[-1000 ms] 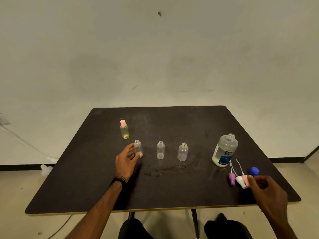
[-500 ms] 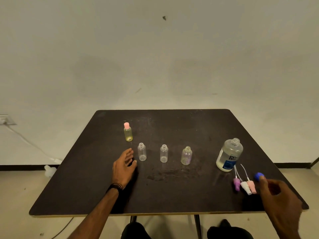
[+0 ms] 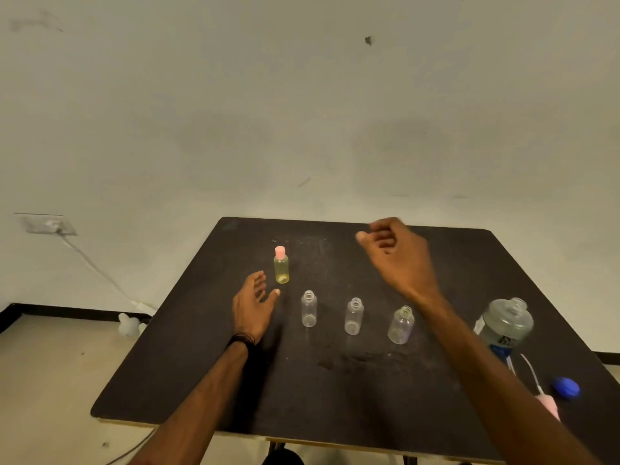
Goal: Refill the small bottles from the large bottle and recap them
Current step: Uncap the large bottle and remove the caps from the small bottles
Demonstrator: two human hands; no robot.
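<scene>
From the head view, a dark surface (image 3: 208, 380) carries three small uncapped bottles in a row, all upright with long axes vertical and open necks pointing up: the left bottle (image 3: 308, 313), the middle bottle (image 3: 353, 316) and the right bottle (image 3: 401, 325), which leans slightly in the wide-angle view. The left hand (image 3: 252, 305), its grip spread with fingers relaxed and holding nothing, lies on the surface just left of the left bottle and just below a capped yellow bottle (image 3: 281, 265) with a pink cap, also upright. The right hand (image 3: 399, 255) is raised beyond the row, its grip loosely curled and empty. The large bottle (image 3: 506, 323) stands upright and uncapped to the right of the right forearm; its blue label carries writing too blurred to read. Near it lie a blue cap (image 3: 566, 386) and a pink sprayer (image 3: 548, 406), partly hidden by the arm.
</scene>
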